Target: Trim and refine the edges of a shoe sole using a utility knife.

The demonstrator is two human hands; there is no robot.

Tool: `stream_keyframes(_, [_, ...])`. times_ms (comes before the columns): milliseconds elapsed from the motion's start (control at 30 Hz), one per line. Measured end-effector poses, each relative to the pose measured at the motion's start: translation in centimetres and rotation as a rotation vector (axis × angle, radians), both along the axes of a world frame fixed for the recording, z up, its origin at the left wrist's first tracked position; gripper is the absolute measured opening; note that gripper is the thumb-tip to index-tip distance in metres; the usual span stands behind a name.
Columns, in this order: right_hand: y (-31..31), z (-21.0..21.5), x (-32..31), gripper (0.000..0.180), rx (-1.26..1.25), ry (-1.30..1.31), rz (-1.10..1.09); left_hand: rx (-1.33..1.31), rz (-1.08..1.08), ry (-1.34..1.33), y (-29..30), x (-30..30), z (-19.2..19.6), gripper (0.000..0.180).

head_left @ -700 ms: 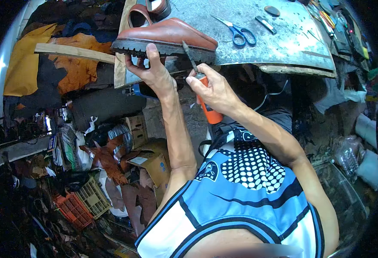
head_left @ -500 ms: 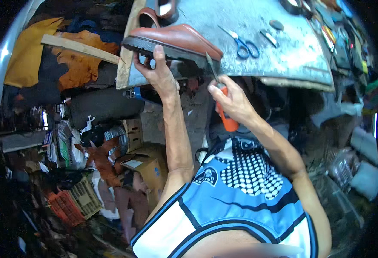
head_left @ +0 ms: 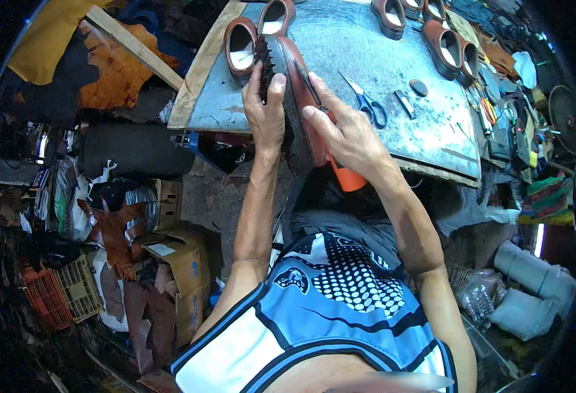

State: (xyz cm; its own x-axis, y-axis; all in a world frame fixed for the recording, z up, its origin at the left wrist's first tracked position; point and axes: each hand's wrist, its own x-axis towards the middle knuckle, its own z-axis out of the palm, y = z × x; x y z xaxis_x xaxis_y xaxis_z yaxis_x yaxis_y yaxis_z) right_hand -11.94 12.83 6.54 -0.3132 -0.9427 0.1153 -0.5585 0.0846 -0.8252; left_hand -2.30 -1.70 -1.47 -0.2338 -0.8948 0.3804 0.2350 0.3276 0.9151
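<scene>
Over the near edge of the grey workbench, we are holding a brown shoe on its side, its dark ridged sole facing left and one end pointing toward our body. Our left hand is gripping it by the sole, the thumb pressing there and the other fingers curling along the tread. Our right hand is gripping an orange-handled tool, whose narrow dark tip is lying over the shoe's upper; we cannot tell whether it is touching the leather. To the right of that hand, blue-handled scissors are resting with their blades pointing away from us, and beside them a small flat bar and a dark oval piece are sitting close together. Two more brown shoes are standing just left of the held one, and a further group of brown shoes is standing toward the bench's far right.
</scene>
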Motion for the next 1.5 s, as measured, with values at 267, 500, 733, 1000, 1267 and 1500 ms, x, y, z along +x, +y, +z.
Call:
stream_keyframes(267, [0.5, -2.4, -1.3, 0.063, -0.197, 0.172, -0.042, -0.075, 0.040, -0.108, 1.2, 0.2, 1.2, 0.071])
stream_keyframes(500, [1.6, -1.7, 0.3, 0.063, -0.081, 0.044, -0.009, -0.013, -0.019, -0.136, 1.8, 1.5, -0.5, 0.071])
stream_keyframes(733, [3.3, -3.0, 2.1, 0.064, 0.090, -0.110, 0.027, 0.137, -0.097, -0.058, 4.5, 3.6, -1.9, 0.073])
stream_keyframes(1000, [3.5, -3.1, 3.3, 0.062, 0.000, -0.186, 0.061, 0.249, -0.145, 0.074, 4.7, 4.0, -2.6, 0.071])
stream_keyframes(1267, [2.5, -2.3, 3.4, 0.060, 0.020, -0.135, 0.062, 0.130, -0.079, -0.065, 4.9, 4.5, -2.6, 0.077])
stream_keyframes(1500, [3.3, -2.3, 4.0, 0.061, 0.057, -0.166, 0.094, 0.126, -0.105, -0.074, 4.8, 4.3, -2.4, 0.080])
